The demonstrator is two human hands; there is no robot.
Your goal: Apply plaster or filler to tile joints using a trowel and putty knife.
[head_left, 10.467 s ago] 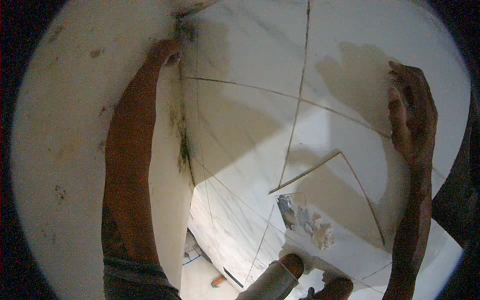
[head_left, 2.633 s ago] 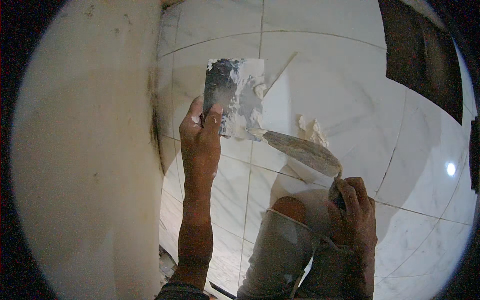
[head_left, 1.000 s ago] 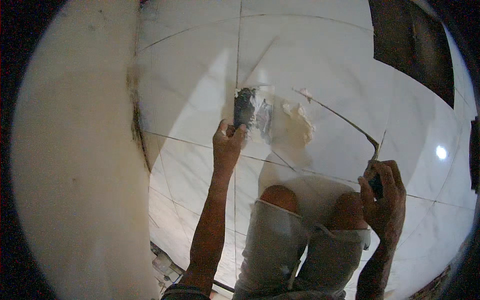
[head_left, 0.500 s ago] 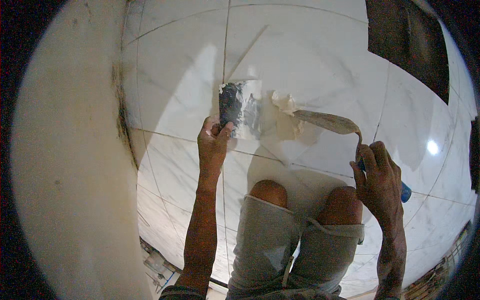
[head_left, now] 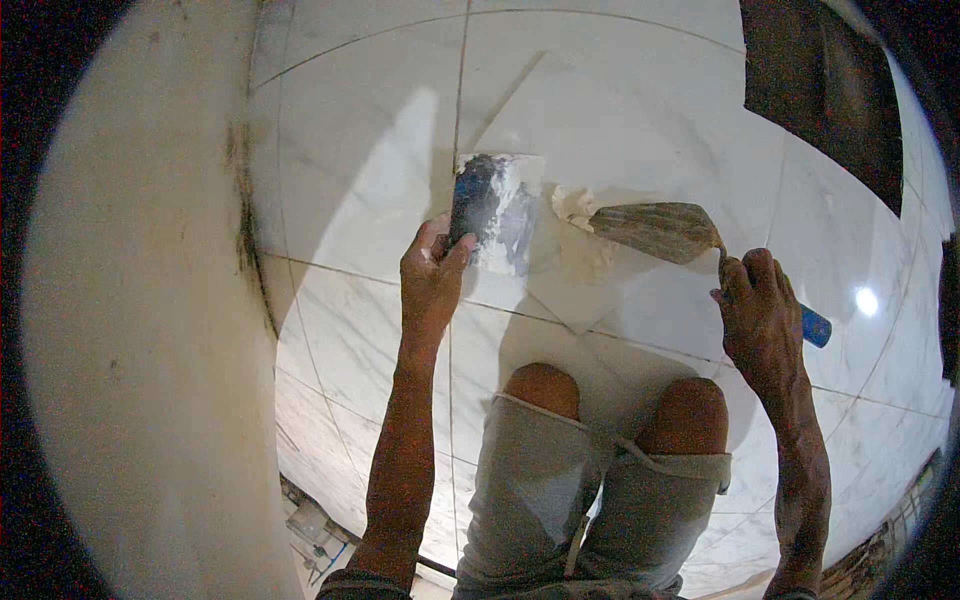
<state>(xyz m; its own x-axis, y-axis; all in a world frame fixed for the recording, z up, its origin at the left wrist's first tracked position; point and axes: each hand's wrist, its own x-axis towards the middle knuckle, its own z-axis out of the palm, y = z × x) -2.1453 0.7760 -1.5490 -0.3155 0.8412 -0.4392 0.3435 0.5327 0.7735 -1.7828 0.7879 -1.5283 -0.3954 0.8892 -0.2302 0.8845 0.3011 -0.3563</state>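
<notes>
My left hand (head_left: 433,279) grips a flat rectangular plate (head_left: 492,208), dark and smeared with white paste, at its lower left corner. To the right of the plate lies a clump of cream paste (head_left: 572,206) on the white marble-look tiles (head_left: 350,200). The tip of a trowel (head_left: 655,230) with a long, stained blade is at that clump. My right hand (head_left: 755,310) has its fingers wrapped round the trowel's blue handle (head_left: 815,326), at the right of the tiles.
A stained cream wall (head_left: 150,300) runs along the left. A dark opening or panel (head_left: 820,90) cuts into the tiles at upper right. My knees (head_left: 540,392) in rolled grey trousers are below the plate. Small clutter (head_left: 310,525) shows at lower left.
Earlier both hands were spread apart, reaching over wall and tiles; later they hold plate and trowel. The blade has left the plate and turned from edge-on to flat at the paste clump.
</notes>
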